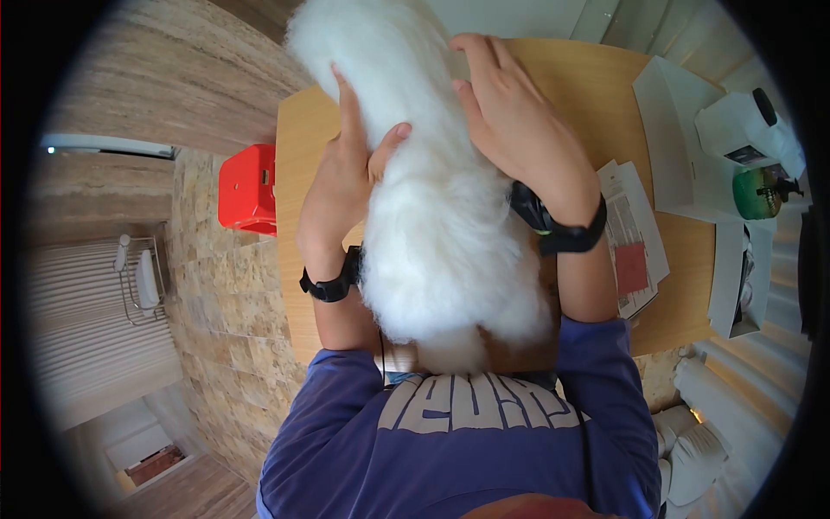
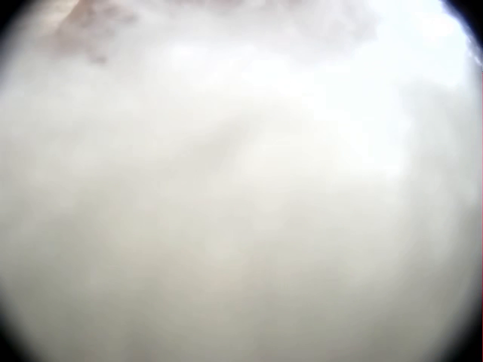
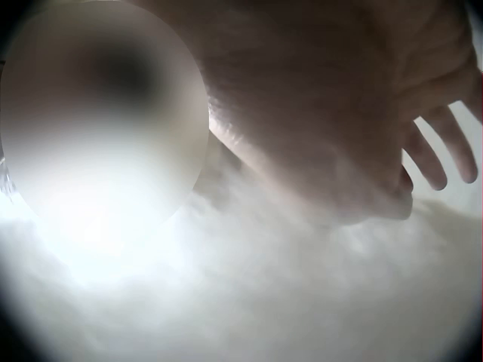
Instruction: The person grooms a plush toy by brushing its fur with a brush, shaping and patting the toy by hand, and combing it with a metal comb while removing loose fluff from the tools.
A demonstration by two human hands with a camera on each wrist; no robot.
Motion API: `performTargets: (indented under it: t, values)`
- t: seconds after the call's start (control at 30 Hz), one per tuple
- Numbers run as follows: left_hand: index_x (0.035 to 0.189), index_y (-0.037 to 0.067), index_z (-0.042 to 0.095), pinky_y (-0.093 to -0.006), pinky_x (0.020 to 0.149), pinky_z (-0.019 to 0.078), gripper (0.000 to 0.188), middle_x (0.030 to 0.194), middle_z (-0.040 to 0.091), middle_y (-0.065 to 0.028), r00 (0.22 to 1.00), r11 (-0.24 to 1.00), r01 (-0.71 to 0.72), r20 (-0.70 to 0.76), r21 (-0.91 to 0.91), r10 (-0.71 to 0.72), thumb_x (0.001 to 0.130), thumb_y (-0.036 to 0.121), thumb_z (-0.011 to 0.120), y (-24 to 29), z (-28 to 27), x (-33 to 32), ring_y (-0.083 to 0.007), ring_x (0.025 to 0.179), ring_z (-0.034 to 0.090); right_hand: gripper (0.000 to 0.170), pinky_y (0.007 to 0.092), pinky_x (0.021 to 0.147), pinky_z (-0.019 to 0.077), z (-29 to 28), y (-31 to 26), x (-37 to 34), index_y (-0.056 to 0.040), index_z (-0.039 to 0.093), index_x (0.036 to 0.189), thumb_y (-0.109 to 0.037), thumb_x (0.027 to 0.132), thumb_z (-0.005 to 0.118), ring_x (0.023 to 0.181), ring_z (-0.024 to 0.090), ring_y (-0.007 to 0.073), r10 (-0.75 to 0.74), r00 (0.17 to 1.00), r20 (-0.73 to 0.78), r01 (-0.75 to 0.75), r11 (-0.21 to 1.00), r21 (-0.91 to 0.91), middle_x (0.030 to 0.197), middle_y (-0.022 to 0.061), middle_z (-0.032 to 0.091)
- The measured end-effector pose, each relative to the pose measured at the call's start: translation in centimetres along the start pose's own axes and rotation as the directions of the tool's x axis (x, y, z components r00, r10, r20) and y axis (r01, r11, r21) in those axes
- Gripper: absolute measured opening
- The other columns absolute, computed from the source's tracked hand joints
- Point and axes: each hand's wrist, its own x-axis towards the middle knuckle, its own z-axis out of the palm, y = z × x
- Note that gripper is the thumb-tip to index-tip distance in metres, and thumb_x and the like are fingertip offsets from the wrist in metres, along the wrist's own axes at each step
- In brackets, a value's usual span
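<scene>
A long mass of white fluffy fibre point(image 1: 450, 233) lies from the person's chest across the table in the head view. My left hand point(image 1: 341, 177) rests along its left side, index finger and thumb extended against the fluff. On the right side, my right hand point(image 1: 519, 121) has its fingers extended, with the fingertips beside the fluff. White fluff point(image 2: 241, 188) fills the left wrist view, blurred, and the hand does not show clearly there. In the right wrist view my right hand point(image 3: 324, 113) is over the fluff point(image 3: 302, 286), fingers spread and relaxed.
The wooden table point(image 1: 596, 95) carries papers point(image 1: 635, 242) with a red patch at the right. Beyond them stand a white open box point(image 1: 670, 138), a white bottle point(image 1: 735, 125) and a green pump bottle point(image 1: 756, 192). A red stool point(image 1: 248, 189) is on the floor at the left.
</scene>
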Motion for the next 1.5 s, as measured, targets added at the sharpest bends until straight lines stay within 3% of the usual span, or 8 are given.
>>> performTargets:
  t: [0.37, 0.67, 0.8, 1.0, 1.2, 1.33, 1.4, 1.5]
  values:
    - [0.162, 0.0, -0.004, -0.0434, 0.096, 0.0513, 0.097, 0.124, 0.065, -0.0341, 0.999, 1.0, -0.029, -0.035, -0.01, 0.028, 0.101, 0.03, 0.066, 0.4, 0.0, -0.4, -0.0459, 0.116, 0.066, 0.015, 0.0469, 0.089, 0.0472, -2.8, -1.4, -1.3, -0.0036, 0.052, 0.114, -0.01, 0.101, 0.049, 0.105, 0.058, 0.0431, 0.088, 0.859, 0.504, -0.089, 0.996, -0.022, 0.111, 0.021, 0.06]
    - [0.163, 0.002, 0.012, -0.0367, 0.094, 0.0518, 0.089, 0.121, 0.068, -0.0262, 0.997, 1.0, -0.024, -0.078, -0.01, 0.024, 0.097, 0.014, 0.071, 0.1, 0.1, -0.7, -0.0419, 0.108, 0.067, 0.014, 0.0485, 0.076, 0.0499, -5.5, -7.4, -3.8, -0.0034, 0.053, 0.106, -0.015, 0.101, 0.058, 0.088, 0.063, 0.0426, 0.03, 0.81, 0.586, -0.042, 0.999, 0.006, 0.093, 0.0195, 0.06]
    - [0.162, -0.002, 0.005, -0.0455, 0.092, 0.0531, 0.089, 0.122, 0.062, -0.0398, 0.995, 0.984, 0.086, -0.053, 0.154, -0.079, 0.103, 0.032, 0.061, 1.0, -0.8, -0.9, -0.0483, 0.11, 0.066, 0.021, 0.0479, 0.072, 0.0518, -5.9, -9.9, -4.7, -0.0024, 0.053, 0.104, -0.02, 0.099, 0.064, 0.082, 0.064, 0.042, 0.064, 0.776, 0.627, -0.007, 0.996, -0.093, 0.093, 0.0189, 0.06]
    - [0.162, -0.003, -0.003, -0.0451, 0.094, 0.0523, 0.093, 0.122, 0.061, -0.0417, 0.999, 0.995, -0.004, -0.041, 0.103, 0.009, 0.103, 0.033, 0.061, -0.2, -0.5, -0.6, -0.0484, 0.112, 0.065, 0.024, 0.0419, 0.066, 0.0542, -6.6, -11.1, -5.8, -0.0022, 0.055, 0.099, -0.017, 0.091, 0.072, 0.076, 0.065, 0.0349, -0.045, 0.773, 0.633, 0.124, 0.989, -0.08, 0.087, 0.0137, 0.056]
    - [0.162, -0.003, -0.004, -0.045, 0.101, 0.0501, 0.094, 0.126, 0.058, -0.0433, 0.991, 0.984, -0.108, -0.068, 0.138, 0.119, 0.104, 0.035, 0.059, -1.3, -0.2, -0.3, -0.0489, 0.12, 0.062, 0.021, 0.0366, 0.058, 0.0527, -7.6, -10.8, -6.1, -0.0029, 0.058, 0.086, -0.013, 0.082, 0.077, 0.068, 0.062, 0.0247, -0.43, 0.585, 0.687, 0.203, 0.898, 0.39, 0.083, 0.0102, 0.054]
    - [0.162, -0.004, -0.003, -0.0462, 0.099, 0.051, 0.094, 0.124, 0.06, -0.0431, 0.996, 0.991, -0.062, -0.06, 0.118, 0.07, 0.104, 0.038, 0.059, -0.4, -0.4, -0.5, -0.0493, 0.118, 0.063, 0.018, 0.0296, 0.054, 0.051, -7.5, -10.6, -4.4, -0.0019, 0.069, 0.086, -0.009, 0.076, 0.083, 0.062, 0.06, 0.0195, -0.495, 0.705, 0.509, 0.255, 0.846, 0.469, 0.079, 0.0092, 0.063]
    - [0.161, -0.004, -0.003, -0.047, 0.097, 0.0519, 0.094, 0.12, 0.061, -0.0431, 0.999, 0.996, -0.015, -0.047, 0.093, 0.019, 0.104, 0.039, 0.059, 0.4, -0.7, -0.5, -0.0499, 0.115, 0.064, 0.017, 0.0266, 0.054, 0.0498, -7.3, -10.3, -3.4, -0.001, 0.071, 0.083, -0.004, 0.074, 0.085, 0.06, 0.061, 0.0157, -0.326, 0.872, 0.364, 0.161, 0.895, 0.416, 0.077, 0.0086, 0.068]
    - [0.161, -0.004, -0.002, -0.0484, 0.093, 0.0533, 0.095, 0.113, 0.063, -0.0431, 0.998, 0.993, 0.058, -0.02, 0.107, -0.056, 0.104, 0.04, 0.059, 0.8, -1.0, -0.6, -0.0512, 0.108, 0.066, 0.017, 0.0248, 0.057, 0.0489, -6.8, -9.5, -2.3, -0.0004, 0.072, 0.08, 0.006, 0.072, 0.085, 0.062, 0.062, 0.0108, -0.231, 0.932, 0.278, 0.114, 0.918, 0.38, 0.077, 0.0058, 0.071]
